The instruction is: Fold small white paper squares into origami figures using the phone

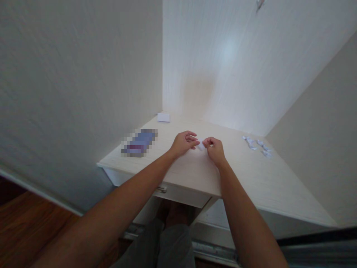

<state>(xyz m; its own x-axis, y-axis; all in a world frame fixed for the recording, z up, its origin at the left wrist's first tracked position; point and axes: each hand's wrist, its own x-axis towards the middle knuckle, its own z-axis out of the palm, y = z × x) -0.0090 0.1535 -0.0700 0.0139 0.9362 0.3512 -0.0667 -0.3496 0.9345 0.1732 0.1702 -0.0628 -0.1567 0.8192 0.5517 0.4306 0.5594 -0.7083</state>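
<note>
Head view: both forearms reach over the bench (251, 178), left hand (182, 143) and right hand (215, 149) fingertip to fingertip, each grip pinched closed on 1 small white paper piece (200, 145) between them.

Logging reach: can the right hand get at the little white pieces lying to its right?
Probably yes: only bare desk lies between the right hand and the little white pieces, though it shares a pinch on a paper scrap with the left hand.

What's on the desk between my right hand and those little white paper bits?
Nothing: the head view shows only bare desk top between the right hand and the white paper bits.
</note>
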